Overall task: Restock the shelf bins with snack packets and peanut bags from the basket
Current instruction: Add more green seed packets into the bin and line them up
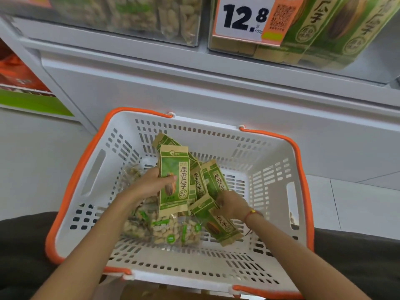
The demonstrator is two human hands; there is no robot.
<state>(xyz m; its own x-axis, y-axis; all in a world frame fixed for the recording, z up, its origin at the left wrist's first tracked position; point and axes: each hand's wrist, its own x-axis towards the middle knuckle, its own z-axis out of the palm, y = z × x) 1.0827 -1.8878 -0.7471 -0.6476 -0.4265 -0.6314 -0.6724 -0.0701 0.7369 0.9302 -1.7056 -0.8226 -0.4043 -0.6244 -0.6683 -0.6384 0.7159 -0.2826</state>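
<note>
Both hands are down in the white basket [268, 161]: the left hand [151, 184] grips an upright sunflower-seed packet [175, 180], the right hand [232, 205] grasps another packet [218, 224], above the clear peanut bags [166, 230].

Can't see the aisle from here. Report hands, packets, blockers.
Left hand grips an upright green packet in the basket. Right hand on another green packet, grip unclear. Peanut bags underneath. No blockers seen.

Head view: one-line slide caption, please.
Left hand holds green snack packets upright in the basket; right hand grips another.
</note>
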